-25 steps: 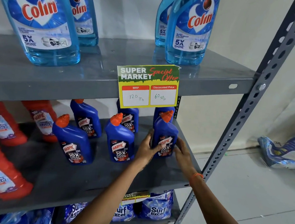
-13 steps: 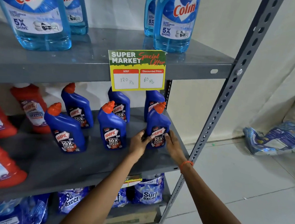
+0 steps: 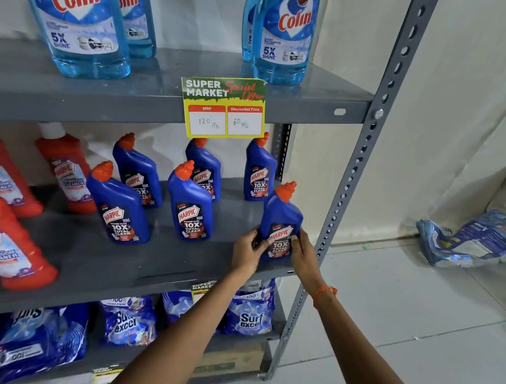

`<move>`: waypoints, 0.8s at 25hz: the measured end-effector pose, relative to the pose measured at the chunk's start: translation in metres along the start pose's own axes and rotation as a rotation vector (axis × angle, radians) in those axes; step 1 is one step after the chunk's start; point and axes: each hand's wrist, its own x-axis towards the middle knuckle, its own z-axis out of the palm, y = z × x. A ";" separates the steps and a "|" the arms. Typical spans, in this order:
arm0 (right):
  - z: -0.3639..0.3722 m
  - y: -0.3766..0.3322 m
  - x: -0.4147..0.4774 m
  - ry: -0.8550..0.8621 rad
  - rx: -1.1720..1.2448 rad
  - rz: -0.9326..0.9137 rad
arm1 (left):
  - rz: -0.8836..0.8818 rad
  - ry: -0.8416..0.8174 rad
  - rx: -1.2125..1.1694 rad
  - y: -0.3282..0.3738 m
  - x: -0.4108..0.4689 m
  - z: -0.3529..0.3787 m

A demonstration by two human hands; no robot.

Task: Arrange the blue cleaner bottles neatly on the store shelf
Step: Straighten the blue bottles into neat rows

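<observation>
Several dark blue Harpic bottles with orange caps stand on the middle grey shelf (image 3: pixel 93 257). The front right bottle (image 3: pixel 281 215) stands upright near the shelf's front right corner, held at its base from both sides by my left hand (image 3: pixel 248 251) and my right hand (image 3: pixel 304 256). To its left stand a front middle bottle (image 3: pixel 191 204) and a front left bottle (image 3: pixel 118 207). Three more form a back row: a left one (image 3: pixel 137 172), a middle one (image 3: pixel 206 169) and a right one (image 3: pixel 259 171).
Red Harpic bottles (image 3: pixel 2 246) fill the shelf's left side. Light blue Colin bottles (image 3: pixel 77 17) stand on the top shelf, with a price card (image 3: pixel 222 108) hanging from its edge. Surf Excel packs (image 3: pixel 250 314) lie below. The perforated upright post (image 3: pixel 350 182) stands right of my hands; a blue bag (image 3: pixel 471 238) lies on the floor.
Both hands have slid the front right blue bottle forward and to the right, away from the back row toward the shelf's front corner. The camera view has shifted slightly.
</observation>
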 end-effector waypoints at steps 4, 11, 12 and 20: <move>0.003 -0.008 -0.009 0.057 0.039 -0.015 | -0.015 -0.046 0.025 0.002 -0.004 -0.001; 0.053 -0.071 -0.039 0.531 0.070 -0.466 | 0.183 0.059 0.121 0.020 -0.018 -0.052; 0.062 -0.081 -0.037 0.527 0.057 -0.530 | 0.228 0.096 0.126 0.026 -0.018 -0.063; 0.151 -0.085 -0.011 0.124 -0.019 -0.362 | 0.156 0.362 0.292 0.004 0.004 -0.151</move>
